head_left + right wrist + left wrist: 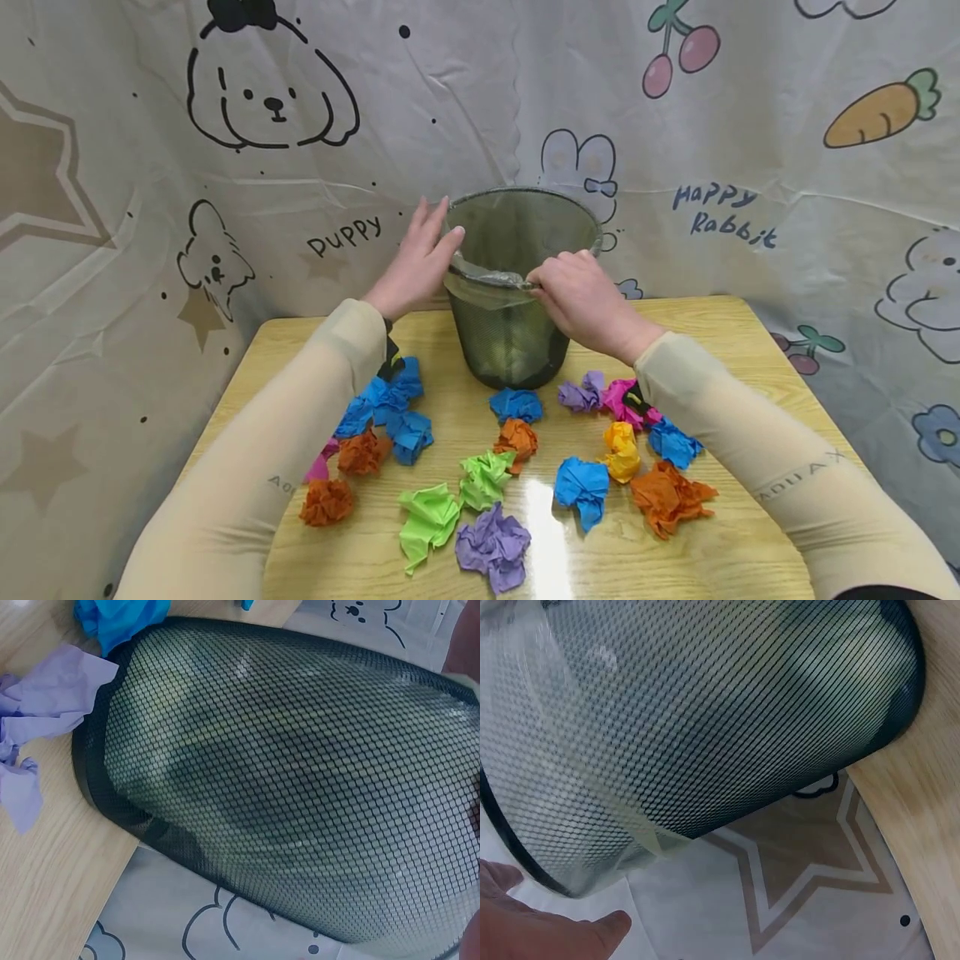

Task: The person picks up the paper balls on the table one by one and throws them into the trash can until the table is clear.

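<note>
The round, dark wire-mesh bin (480,333) stands upright at the far middle of the pale wooden table (637,575), a thin, clear plastic bag (487,293) folded over its rim. My right grip (585,300) pinches bag and rim together at the near right edge; my left grip (415,265) is loose, fingers straight, at the left of the rim — whether it touches, I cannot tell. As I judge it, the step is seating the bag round the rim: best to hold the right pinch firm, smooth the fold round evenly and steady the bin from the left — a hard tug could tear it. Through the mesh I see pale, rumpled shapes; anything under the bag is unclear. A crumpled blue paper ball (516,405) lies just nearer than the bin.
</note>
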Demonstrator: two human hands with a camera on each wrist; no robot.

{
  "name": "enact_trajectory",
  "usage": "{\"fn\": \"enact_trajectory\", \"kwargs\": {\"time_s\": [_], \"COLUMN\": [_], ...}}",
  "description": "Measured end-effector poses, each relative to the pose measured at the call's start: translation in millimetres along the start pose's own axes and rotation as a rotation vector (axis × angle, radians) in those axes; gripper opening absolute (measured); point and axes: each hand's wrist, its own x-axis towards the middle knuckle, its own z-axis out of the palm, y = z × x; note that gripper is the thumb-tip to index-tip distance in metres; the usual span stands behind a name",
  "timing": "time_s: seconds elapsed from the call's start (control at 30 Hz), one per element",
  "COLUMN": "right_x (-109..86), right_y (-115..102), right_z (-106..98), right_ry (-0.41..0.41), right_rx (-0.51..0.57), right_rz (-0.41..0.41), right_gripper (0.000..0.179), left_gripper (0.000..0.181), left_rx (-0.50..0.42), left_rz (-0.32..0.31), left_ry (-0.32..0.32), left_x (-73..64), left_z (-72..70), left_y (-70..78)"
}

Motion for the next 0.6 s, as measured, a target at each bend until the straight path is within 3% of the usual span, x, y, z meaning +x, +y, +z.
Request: {"fn": "enact_trajectory", "kwargs": {"time_s": [0.3, 0.6], "right_x": [1.3, 0.1], "right_y": [4, 14], "right_z": [2, 4], "right_ry": [0.018, 0.066], "right_rx": [0.059, 0.151], "right_rz": [-0.102, -0.153], "right_gripper": [0.006, 0.015], "left_gripper": [0.065, 0.070], "left_rx": [-0.009, -0.051], "left_rz": [-0.066, -0.115], "left_ry": [-0.005, -0.076], "left_x": [5.0, 7.9], "left_z": [-12.3, -12.5], "left_y": [-4.7, -9.9]}}
